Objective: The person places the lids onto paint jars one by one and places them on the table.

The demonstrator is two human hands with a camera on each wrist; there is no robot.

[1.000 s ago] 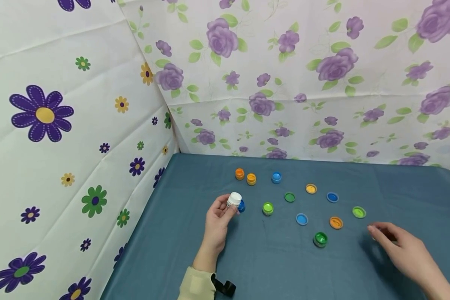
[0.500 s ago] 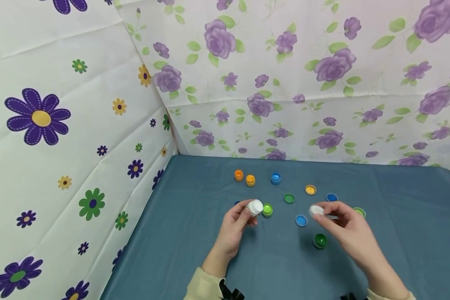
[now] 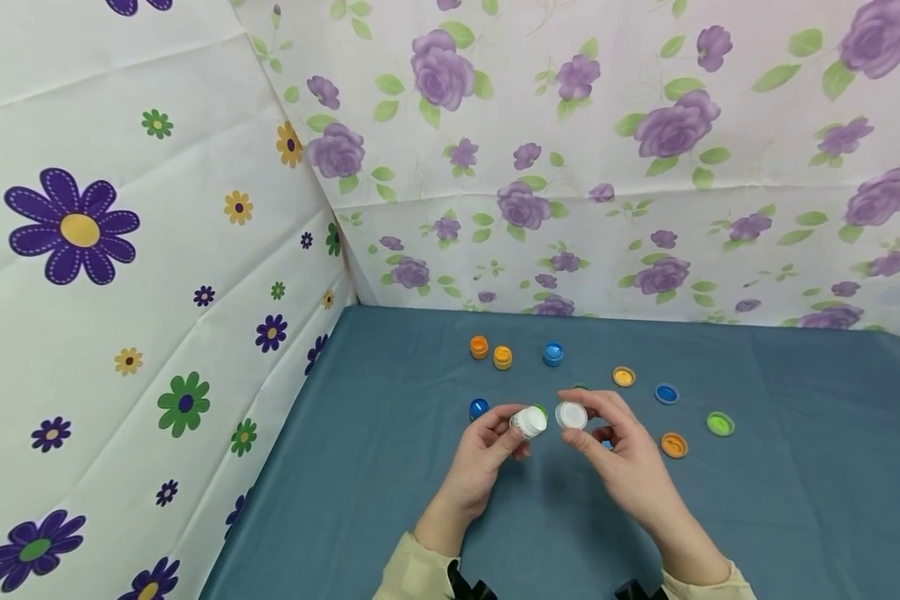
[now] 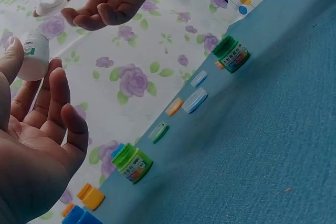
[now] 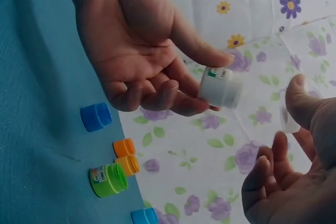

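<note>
My left hand (image 3: 471,468) pinches a small white paint jar (image 3: 528,422) between thumb and fingers, tilted with its mouth toward the right. The jar's label (image 5: 217,72) shows in the right wrist view. Close to its right, my right hand (image 3: 630,462) pinches a round white lid (image 3: 572,415) by its edge. A narrow gap separates lid and jar above the table. Behind the hands stands a light green paint jar (image 4: 134,163), mostly covered in the head view. A dark blue jar (image 3: 479,408) stands just left of the white one.
At the back stand orange (image 3: 479,347), yellow (image 3: 502,357) and light blue (image 3: 553,354) open jars. Loose lids lie to the right: yellow (image 3: 624,377), blue (image 3: 667,393), light green (image 3: 720,424) and orange (image 3: 674,445). A dark green jar (image 4: 231,54) is hidden by my right hand in the head view.
My right hand has come from the right side to the middle, bringing the white lid up to the jar. My left hand has shifted right and tipped the white jar over to the right.
</note>
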